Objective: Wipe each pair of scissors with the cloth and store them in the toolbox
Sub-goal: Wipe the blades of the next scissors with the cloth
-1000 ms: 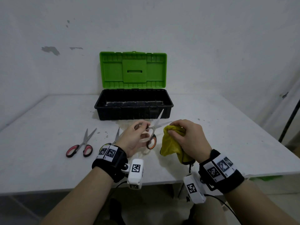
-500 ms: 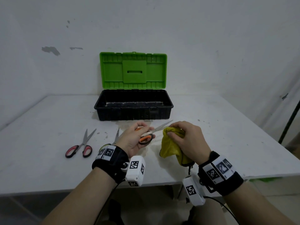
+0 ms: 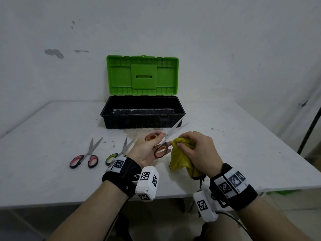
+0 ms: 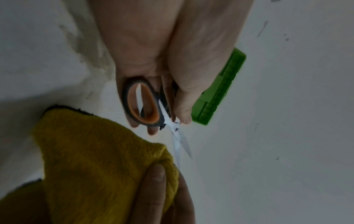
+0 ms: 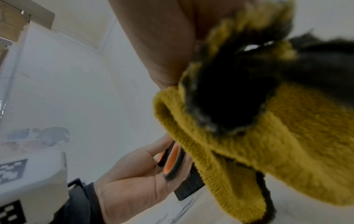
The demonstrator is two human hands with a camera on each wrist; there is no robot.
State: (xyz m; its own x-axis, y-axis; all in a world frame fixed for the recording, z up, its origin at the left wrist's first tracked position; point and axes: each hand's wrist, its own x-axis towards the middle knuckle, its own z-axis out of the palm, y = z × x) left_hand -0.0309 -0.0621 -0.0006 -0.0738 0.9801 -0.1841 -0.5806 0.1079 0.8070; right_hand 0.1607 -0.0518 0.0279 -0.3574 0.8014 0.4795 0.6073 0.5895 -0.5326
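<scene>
A pair of orange-and-black-handled steel scissors (image 3: 162,145) is gripped at the handle loops by the left hand (image 3: 149,148), palm turned up, above the white bench (image 3: 52,129). The blades are parted slightly and point up and to the right, toward the front edge of the toolbox. In the left wrist view, the thumb is pressed along one handle, and fingertips (image 4: 152,131) show past the orange loop.

A bunched mustard-yellow fleecy cloth (image 3: 180,159) is clutched in the right hand (image 3: 198,152), fingers curled round it, just right of the scissors' handles. Whether cloth and blades touch cannot be told.

The black plastic toolbox with raised green lid (image 3: 142,112) sits open at the back of the bench, behind both hands.

Two more pairs lie flat on the bench at the left, blades slightly open: red-and-black-handled scissors (image 3: 86,155) farthest left, and green-and-black-handled scissors (image 3: 119,152) beside them, their handles partly hidden behind the left wrist band.
</scene>
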